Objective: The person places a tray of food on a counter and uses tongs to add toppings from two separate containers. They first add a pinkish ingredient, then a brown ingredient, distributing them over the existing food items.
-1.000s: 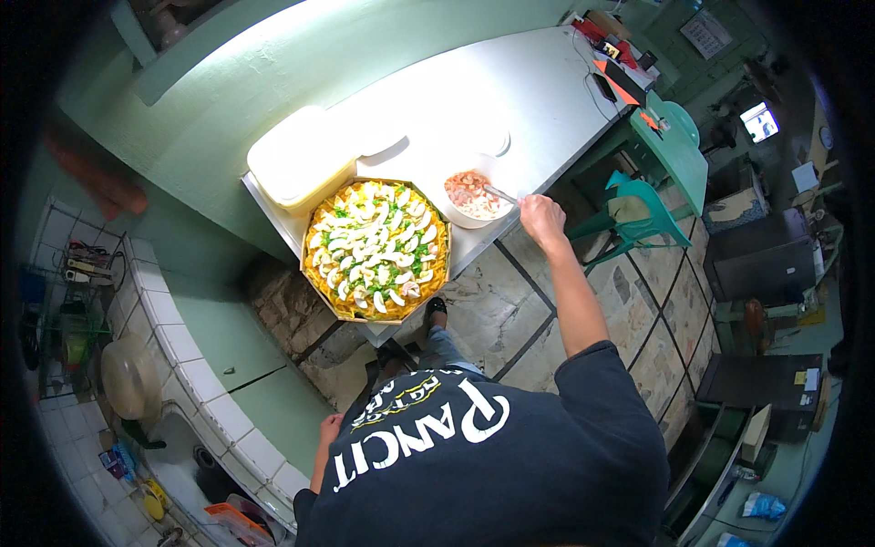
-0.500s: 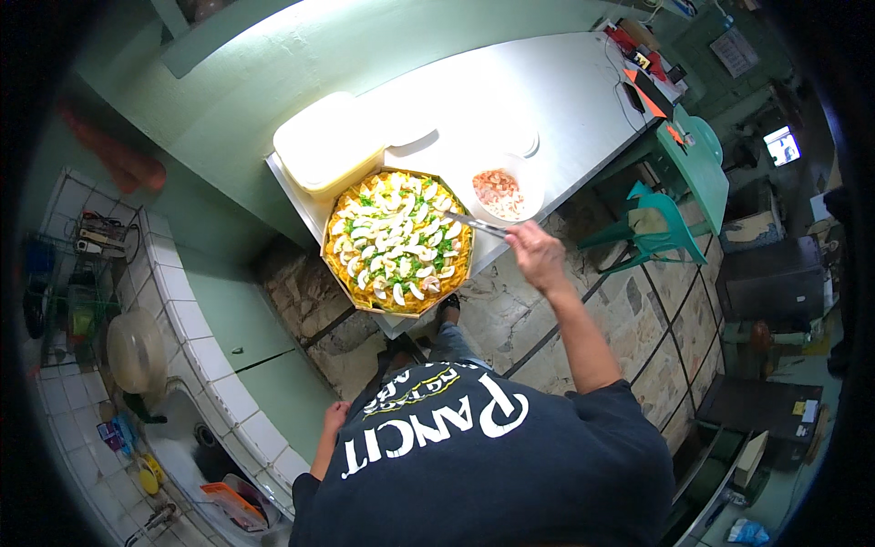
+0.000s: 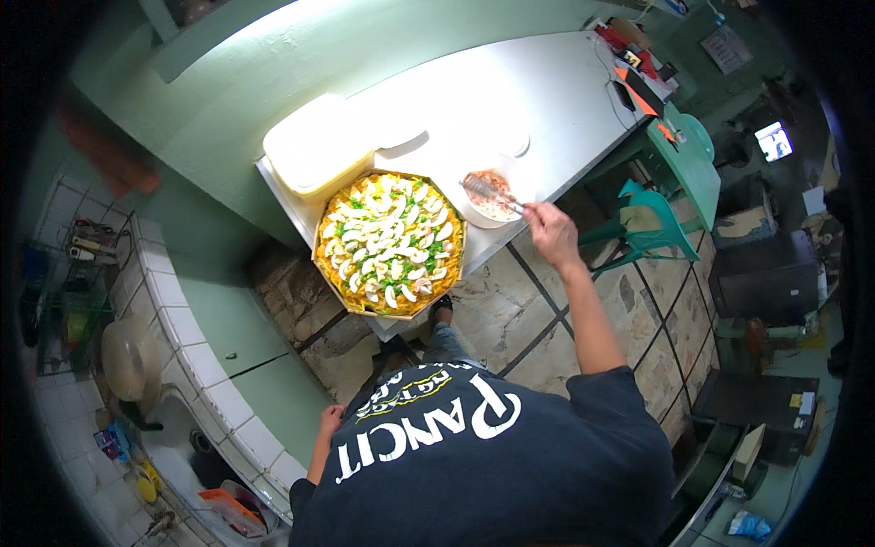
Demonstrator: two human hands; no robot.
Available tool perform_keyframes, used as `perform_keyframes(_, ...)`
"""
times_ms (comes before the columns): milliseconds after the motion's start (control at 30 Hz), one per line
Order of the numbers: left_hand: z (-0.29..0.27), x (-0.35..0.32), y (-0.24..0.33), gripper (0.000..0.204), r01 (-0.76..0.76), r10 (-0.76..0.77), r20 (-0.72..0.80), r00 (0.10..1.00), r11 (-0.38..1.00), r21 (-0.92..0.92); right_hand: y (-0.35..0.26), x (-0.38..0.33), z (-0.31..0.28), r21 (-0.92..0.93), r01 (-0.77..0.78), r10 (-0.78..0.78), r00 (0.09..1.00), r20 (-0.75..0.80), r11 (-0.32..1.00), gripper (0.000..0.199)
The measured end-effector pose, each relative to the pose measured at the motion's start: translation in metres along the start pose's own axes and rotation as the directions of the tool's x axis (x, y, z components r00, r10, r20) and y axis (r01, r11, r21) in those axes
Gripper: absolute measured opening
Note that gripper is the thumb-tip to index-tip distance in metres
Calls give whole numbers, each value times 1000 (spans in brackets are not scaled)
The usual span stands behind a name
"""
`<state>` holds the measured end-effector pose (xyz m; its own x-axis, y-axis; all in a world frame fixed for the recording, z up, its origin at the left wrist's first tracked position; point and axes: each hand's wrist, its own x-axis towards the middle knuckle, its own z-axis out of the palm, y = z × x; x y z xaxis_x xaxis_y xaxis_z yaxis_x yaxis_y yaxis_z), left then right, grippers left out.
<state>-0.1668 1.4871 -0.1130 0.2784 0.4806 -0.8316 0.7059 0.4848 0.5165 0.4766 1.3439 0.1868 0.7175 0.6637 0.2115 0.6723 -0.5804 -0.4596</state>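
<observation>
My right hand (image 3: 551, 230) is closed around the handle of silver metal tongs (image 3: 497, 193). The ridged end of the tongs is in a white bowl (image 3: 469, 216) of pinkish, shrimp-like pieces (image 3: 492, 180). Just left of that bowl lies a large octagonal tray (image 3: 317, 266) of orange noodles, covered with white egg slices (image 3: 390, 244) and chopped greens. Low beside my body is my left hand (image 3: 332, 418), away from the food. Its fingers are too small and partly hidden to make out.
A pale lidded tub (image 3: 314, 155) stands behind the tray on the white table (image 3: 565, 100). To the right are a green plastic chair (image 3: 652, 228) and a green table (image 3: 697, 178). At left is a tiled counter (image 3: 178, 314) with a sink (image 3: 173, 442).
My right hand has swung the tongs from the tray's right edge over to the bowl, and their end now dips among the pinkish pieces. My left hand stays low at my side.
</observation>
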Motion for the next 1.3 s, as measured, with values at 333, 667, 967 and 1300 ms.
perform_keyframes(333, 13, 21, -14, 21, -43, 57, -87, 995, 987, 154, 54, 75, -18, -584, 107, 79, 956, 284, 805, 20)
perform_keyframes(667, 16, 6, -27, 26, -125, 148, -80, 986, 962, 241, 59, 69, -4, -573, 136, 107, 923, 370, 808, 20)
perform_keyframes(967, 4, 10, -19, 30, -121, 156, -117, 981, 957, 264, 32, 37, -61, -197, -82, 124, 969, 214, 977, 22)
perform_keyframes(1300, 1, 2, 5, 27, -171, 176, -43, 983, 979, 109, -64, -3, 56, 5, 79, -78, 982, 171, 997, 22)
